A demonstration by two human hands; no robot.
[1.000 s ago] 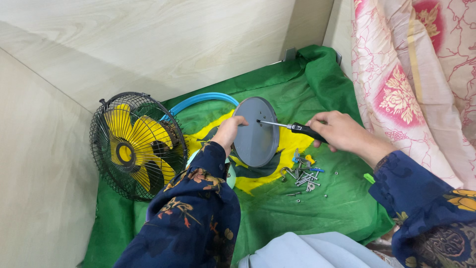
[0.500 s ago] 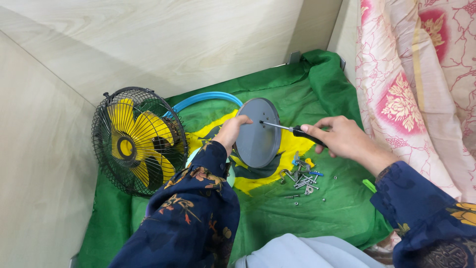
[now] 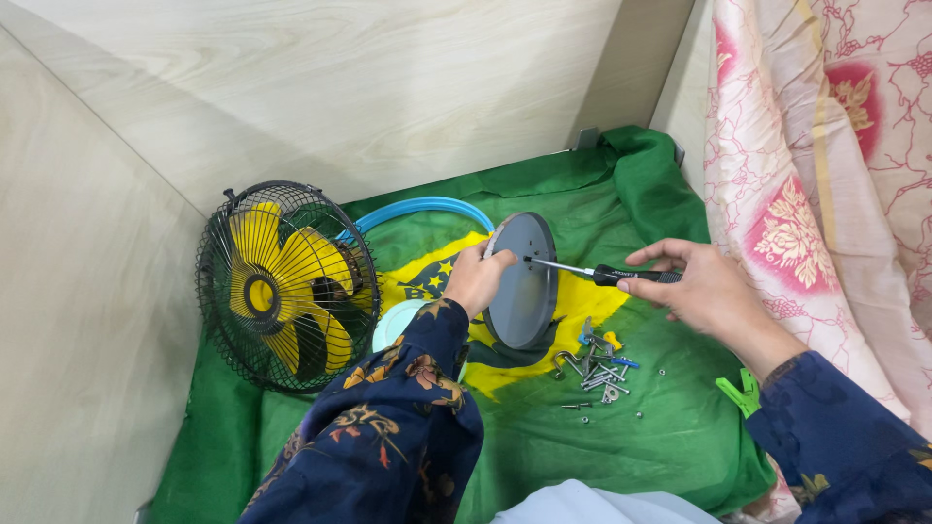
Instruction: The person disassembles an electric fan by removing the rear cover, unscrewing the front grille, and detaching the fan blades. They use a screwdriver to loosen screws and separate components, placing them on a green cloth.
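Note:
My left hand grips the left edge of a round grey plastic base plate and holds it upright on edge over the cloth. In my right hand is a black-handled screwdriver; its metal tip touches a hole near the top of the plate's face. A small fan with a black wire cage and yellow blades lies just left of my left arm. Below the plate sits a pile of screws and small metal parts.
A green and yellow cloth covers the floor. A blue ring lies behind the plate, a pale round part beside the fan, a green clip at right. Wooden walls close the left and back; a pink floral fabric hangs at right.
The plate has turned more edge-on to me and the screwdriver lies flatter. My view has shifted, so everything sits a little lower and further right in frame.

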